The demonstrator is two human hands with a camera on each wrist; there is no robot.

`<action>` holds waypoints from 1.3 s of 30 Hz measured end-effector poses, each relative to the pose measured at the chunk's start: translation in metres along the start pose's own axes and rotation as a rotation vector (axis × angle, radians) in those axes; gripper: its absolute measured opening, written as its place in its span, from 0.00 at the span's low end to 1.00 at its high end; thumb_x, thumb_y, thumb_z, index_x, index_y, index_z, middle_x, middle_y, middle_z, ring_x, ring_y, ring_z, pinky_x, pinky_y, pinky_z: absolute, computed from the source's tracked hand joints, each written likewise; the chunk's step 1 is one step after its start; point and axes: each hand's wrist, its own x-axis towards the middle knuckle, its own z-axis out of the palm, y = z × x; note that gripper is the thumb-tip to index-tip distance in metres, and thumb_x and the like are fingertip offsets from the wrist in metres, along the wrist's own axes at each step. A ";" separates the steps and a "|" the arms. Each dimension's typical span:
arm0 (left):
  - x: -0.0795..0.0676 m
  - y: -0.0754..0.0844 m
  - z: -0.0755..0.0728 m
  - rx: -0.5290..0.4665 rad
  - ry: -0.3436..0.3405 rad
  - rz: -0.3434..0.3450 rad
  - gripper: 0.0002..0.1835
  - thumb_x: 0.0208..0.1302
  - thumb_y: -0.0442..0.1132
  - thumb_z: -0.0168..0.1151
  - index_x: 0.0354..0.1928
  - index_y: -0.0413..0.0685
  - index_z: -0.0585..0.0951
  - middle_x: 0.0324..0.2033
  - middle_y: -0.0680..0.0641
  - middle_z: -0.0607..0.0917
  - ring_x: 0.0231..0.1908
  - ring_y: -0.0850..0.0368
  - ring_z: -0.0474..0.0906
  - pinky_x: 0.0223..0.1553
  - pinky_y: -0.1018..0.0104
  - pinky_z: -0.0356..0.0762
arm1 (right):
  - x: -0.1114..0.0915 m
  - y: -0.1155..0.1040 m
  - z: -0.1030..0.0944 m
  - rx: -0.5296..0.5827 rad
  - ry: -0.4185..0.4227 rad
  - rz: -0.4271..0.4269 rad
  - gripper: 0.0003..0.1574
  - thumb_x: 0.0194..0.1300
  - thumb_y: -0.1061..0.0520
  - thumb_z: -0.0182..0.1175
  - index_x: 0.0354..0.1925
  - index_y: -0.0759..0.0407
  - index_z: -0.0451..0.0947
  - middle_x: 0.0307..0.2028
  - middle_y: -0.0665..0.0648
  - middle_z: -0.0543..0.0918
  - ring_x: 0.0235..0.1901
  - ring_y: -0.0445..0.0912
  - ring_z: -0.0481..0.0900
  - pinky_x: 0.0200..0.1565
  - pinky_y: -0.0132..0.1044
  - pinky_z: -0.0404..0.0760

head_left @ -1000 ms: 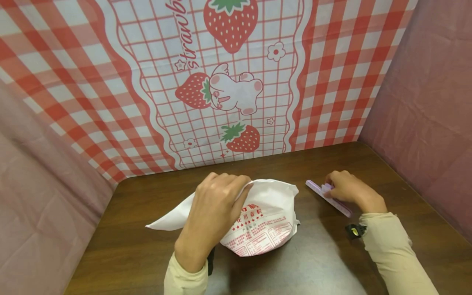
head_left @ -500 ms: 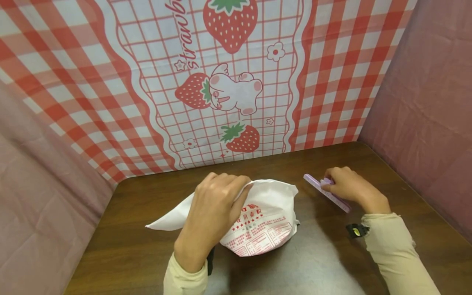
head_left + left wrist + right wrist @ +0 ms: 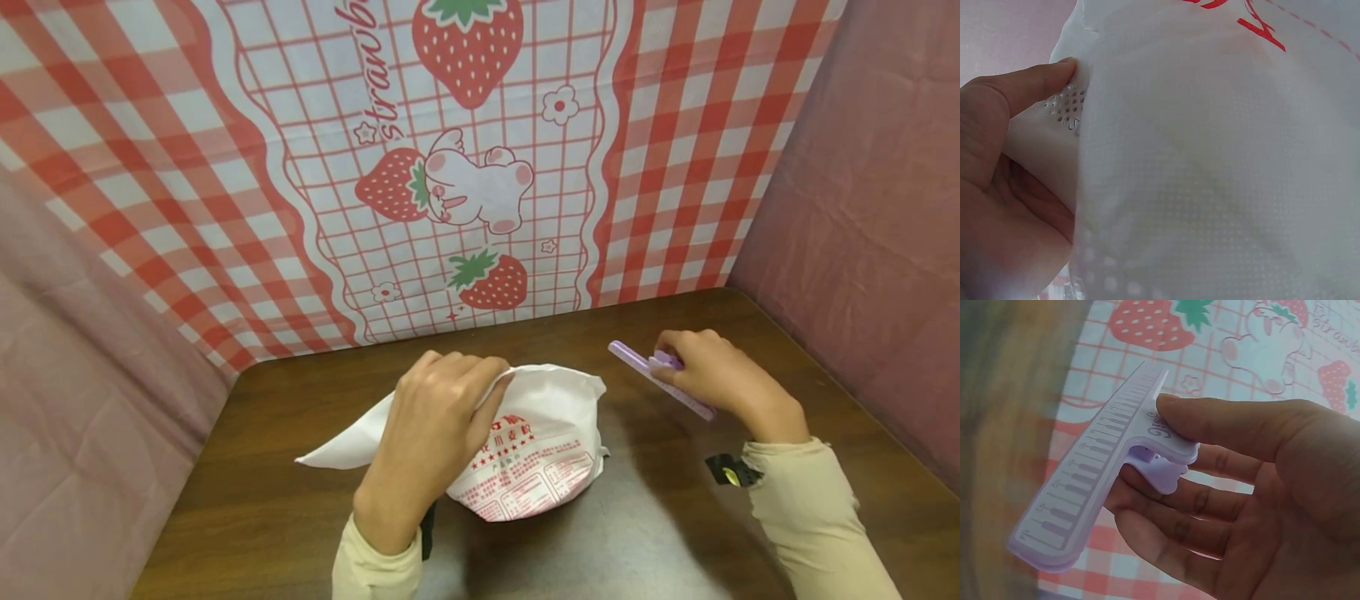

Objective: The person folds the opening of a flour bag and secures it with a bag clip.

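Long lilac plastic clip (image 3: 1097,456), piano-key print along its bar: in the right hand (image 3: 716,371), which is nearly closed, thumb on one lever, curled fingers at the other. White bag (image 3: 551,417) with red print: left of that hand, well apart; top edge gripped by the left hand (image 3: 438,417), fingers bent over. Brown wood-grain worktop (image 3: 247,467) beneath both hands; red-and-white strawberry cloth (image 3: 675,167) beyond them.

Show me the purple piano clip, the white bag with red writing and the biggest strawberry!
Purple piano clip (image 3: 1092,456): right wrist view, on its long key-printed bar.
White bag with red writing (image 3: 534,452): head view, on its printed side.
Biggest strawberry (image 3: 468,62): head view, on its red, dotted middle.
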 end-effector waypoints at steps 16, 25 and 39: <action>0.001 0.001 -0.001 -0.002 -0.005 -0.002 0.04 0.67 0.38 0.64 0.37 0.49 0.86 0.27 0.55 0.86 0.27 0.59 0.81 0.30 0.65 0.71 | -0.018 -0.036 -0.025 -0.064 0.159 -0.080 0.09 0.59 0.56 0.69 0.37 0.54 0.81 0.24 0.47 0.76 0.24 0.44 0.71 0.29 0.42 0.71; 0.000 0.000 -0.002 -0.003 -0.005 -0.001 0.04 0.67 0.38 0.64 0.37 0.49 0.86 0.27 0.55 0.86 0.28 0.59 0.81 0.30 0.65 0.71 | -0.029 -0.056 -0.040 -0.092 0.320 -0.152 0.11 0.56 0.56 0.72 0.37 0.52 0.81 0.23 0.44 0.76 0.23 0.41 0.70 0.27 0.40 0.70; 0.001 0.000 -0.002 -0.003 -0.009 0.002 0.04 0.67 0.38 0.63 0.37 0.49 0.86 0.27 0.55 0.86 0.27 0.59 0.81 0.30 0.65 0.71 | -0.047 -0.082 -0.052 -0.018 0.509 -0.277 0.19 0.53 0.60 0.75 0.44 0.52 0.81 0.31 0.44 0.82 0.29 0.38 0.74 0.34 0.29 0.70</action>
